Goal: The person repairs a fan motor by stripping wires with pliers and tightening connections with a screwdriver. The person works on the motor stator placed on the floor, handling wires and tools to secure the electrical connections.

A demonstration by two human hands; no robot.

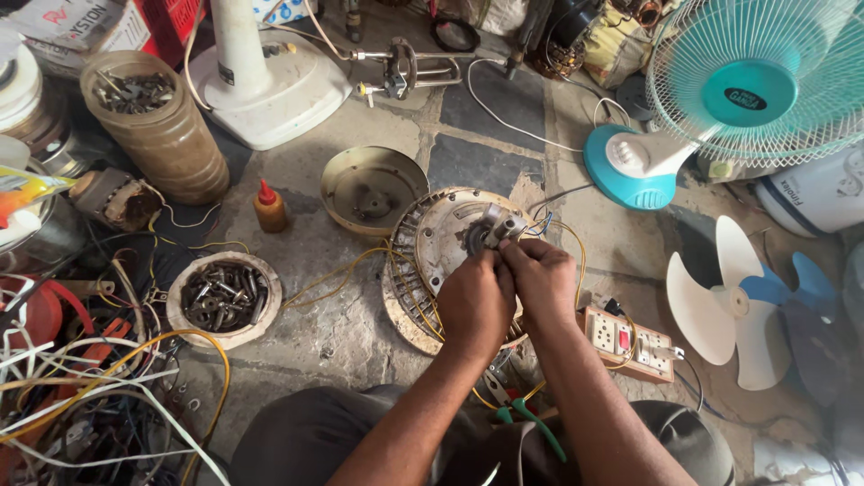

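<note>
Fan motor, round and dusty, lies on the stone floor in the middle, just in front of our knees. We pinch its yellow wires near the small metal bracket at the centre of the motor: our left hand and right hand are both closed on the wires, touching each other. Left of the motor stand a metal cover, an orange glue bottle and a bowl of screws. To the right we see a socket board, and further off a blue table fan.
</note>
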